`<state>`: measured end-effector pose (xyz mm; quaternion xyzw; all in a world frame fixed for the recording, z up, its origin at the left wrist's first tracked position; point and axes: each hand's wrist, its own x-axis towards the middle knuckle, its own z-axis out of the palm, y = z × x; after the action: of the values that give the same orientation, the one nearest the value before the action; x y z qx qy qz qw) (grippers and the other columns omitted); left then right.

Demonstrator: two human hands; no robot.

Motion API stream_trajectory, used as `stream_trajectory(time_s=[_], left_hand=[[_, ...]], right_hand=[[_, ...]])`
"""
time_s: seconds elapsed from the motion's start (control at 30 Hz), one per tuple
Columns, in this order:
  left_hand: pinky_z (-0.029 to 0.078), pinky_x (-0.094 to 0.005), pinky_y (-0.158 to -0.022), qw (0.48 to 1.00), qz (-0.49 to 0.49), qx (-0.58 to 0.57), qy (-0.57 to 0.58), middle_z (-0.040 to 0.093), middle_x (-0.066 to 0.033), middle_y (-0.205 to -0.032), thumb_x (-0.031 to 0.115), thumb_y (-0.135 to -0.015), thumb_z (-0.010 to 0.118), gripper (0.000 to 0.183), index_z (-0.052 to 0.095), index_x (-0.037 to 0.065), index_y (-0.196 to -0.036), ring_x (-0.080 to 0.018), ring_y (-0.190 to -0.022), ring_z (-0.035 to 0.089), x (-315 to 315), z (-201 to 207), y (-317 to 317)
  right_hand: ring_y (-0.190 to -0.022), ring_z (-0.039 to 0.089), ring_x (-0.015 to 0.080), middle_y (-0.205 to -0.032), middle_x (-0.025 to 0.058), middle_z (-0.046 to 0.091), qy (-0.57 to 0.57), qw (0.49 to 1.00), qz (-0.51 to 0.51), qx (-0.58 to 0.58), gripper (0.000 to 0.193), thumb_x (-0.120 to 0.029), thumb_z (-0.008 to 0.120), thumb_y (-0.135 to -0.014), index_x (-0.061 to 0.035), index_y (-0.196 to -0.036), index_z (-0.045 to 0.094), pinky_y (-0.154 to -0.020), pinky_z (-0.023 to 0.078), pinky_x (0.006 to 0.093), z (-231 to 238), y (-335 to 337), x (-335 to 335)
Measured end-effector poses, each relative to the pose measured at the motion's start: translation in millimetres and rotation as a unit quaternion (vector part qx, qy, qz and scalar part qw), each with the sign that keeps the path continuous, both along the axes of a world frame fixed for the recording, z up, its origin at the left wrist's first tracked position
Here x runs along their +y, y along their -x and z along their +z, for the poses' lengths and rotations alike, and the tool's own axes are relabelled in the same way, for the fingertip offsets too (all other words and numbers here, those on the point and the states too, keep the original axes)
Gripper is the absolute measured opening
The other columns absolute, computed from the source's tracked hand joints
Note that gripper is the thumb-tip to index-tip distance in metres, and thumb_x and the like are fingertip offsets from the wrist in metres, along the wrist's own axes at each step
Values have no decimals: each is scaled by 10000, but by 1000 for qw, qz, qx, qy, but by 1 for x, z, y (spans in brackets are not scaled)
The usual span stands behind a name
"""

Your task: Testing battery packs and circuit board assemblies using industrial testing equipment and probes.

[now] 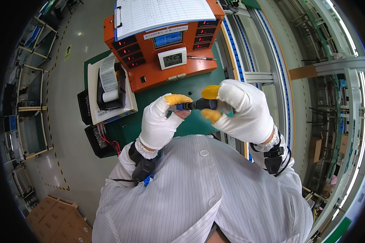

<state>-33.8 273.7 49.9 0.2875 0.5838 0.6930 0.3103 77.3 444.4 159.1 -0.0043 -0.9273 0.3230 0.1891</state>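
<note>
In front of my chest I hold a short black cylinder with a blue end (198, 105) lying level between both hands; its exact kind is unclear. My left hand (160, 123), in a white glove with a yellow thumb or finger cover and one bare fingertip, is closed on the blue end. My right hand (245, 109), also in a white glove with yellow fingertips, grips the thick black end between thumb and fingers. Part of the cylinder is hidden by the fingers. Black devices with cables are strapped at both wrists.
An orange test machine (162, 81) with red displays stands ahead on the green table (158, 125). On it are a clipboard with paper (162, 16), a white digital clock (172, 58) and a pen (202, 58). A label printer (111, 91) sits left; a roller conveyor (267, 48) runs right.
</note>
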Motion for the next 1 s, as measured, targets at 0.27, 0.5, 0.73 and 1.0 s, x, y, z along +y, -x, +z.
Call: stream_trajectory(time_s=[0.27,0.5,0.73,1.0], left_hand=[[529,-248,-789,1000,-2,14,16,677,-48,-931,-84,-833,684,259,675,-3,-1079,-121,-829,660,-2,0,-2],[528,-245,-785,1000,3,5,13,678,-46,-928,-82,-842,676,250,674,-10,-1081,-120,-828,662,-4,-1,-4],[531,-243,-798,1000,3,15,14,678,-47,-923,-90,-850,656,247,671,-12,-1084,-117,-837,666,-3,-3,-4],[537,-243,-807,1000,-2,12,14,678,-53,-939,-95,-850,649,255,665,-18,-1093,-119,-843,670,-3,-2,-3]], right_hand=[[-578,548,181,-702,42,518,-24,999,1,22,390,-64,883,-625,-31,-922,632,-508,433,278,3,-1,-2],[-590,559,215,-725,61,542,-34,999,16,23,401,-53,871,-629,-37,-948,630,-531,461,305,3,-2,-2],[-588,559,173,-725,50,554,-32,999,-2,12,376,-29,856,-631,-35,-943,648,-528,463,276,7,-2,-4],[-577,550,155,-717,39,550,-37,999,8,12,363,-20,847,-639,-33,-943,649,-517,456,266,10,-1,-4]])
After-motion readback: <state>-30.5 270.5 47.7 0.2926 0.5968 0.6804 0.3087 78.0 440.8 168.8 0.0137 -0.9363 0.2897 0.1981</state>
